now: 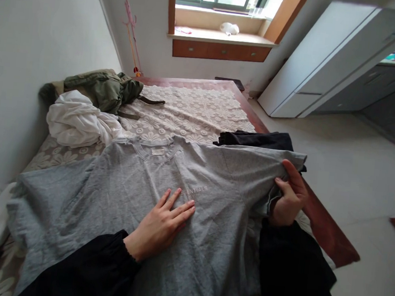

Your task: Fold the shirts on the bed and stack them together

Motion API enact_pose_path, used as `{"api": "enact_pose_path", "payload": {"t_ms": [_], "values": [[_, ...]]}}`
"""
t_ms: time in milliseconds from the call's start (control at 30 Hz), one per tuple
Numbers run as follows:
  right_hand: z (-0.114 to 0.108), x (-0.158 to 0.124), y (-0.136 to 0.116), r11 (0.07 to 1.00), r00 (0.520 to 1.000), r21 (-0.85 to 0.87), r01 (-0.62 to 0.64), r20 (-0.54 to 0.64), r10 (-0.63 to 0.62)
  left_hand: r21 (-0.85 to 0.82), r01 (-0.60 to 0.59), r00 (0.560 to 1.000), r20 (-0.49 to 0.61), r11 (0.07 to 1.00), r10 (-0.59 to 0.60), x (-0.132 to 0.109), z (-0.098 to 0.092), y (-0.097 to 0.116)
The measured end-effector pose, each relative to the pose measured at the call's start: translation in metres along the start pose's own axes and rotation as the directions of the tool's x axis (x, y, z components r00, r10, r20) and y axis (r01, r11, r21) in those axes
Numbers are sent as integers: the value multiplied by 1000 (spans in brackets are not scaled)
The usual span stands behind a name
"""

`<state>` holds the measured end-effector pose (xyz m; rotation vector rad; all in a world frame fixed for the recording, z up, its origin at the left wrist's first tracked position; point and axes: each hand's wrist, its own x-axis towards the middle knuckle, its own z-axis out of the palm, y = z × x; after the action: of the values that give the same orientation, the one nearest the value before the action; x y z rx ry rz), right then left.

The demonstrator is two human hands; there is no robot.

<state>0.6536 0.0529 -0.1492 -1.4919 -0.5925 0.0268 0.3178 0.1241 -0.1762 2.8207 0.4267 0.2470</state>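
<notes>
A grey T-shirt (pixel 116 191) lies spread front side up across the table, its neckline away from me and pale lettering on the chest. My left hand (pixel 162 223) rests flat on the chest with its fingers spread, just below the lettering. At the right sleeve, my right hand (pixel 289 194) is closed on the fabric, thumb and index finger at the sleeve's edge. The shirt's lower part runs under my left forearm and toward the bottom of the view.
A wooden table (pixel 329 230) bears a floral lace cloth (pixel 194 106). Folded black clothing (pixel 257 139) lies beyond the right sleeve. White fabric (pixel 77 120) and an olive green bag or garment (pixel 101 87) are heaped at the far left. A white refrigerator (pixel 318 52) stands right.
</notes>
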Motion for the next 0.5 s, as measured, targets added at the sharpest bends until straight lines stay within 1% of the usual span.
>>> {"api": "enact_pose_path", "payload": {"t_ms": [67,167,333,500], "values": [[1,0,-1,1000,999,-7,-29,-16,29,1,-4,1000,-1,1000,4,0,1,-1],[1,1,-2,997,996,34,-65,-57,66,0,-7,1000,7,1000,7,0,2,-3],[0,2,-2,992,991,-18,-123,-53,122,-4,-5,1000,17,1000,5,0,0,-4],[0,3,4,993,991,58,-99,-80,104,-23,-3,1000,-6,1000,2,1,-1,-4]]}}
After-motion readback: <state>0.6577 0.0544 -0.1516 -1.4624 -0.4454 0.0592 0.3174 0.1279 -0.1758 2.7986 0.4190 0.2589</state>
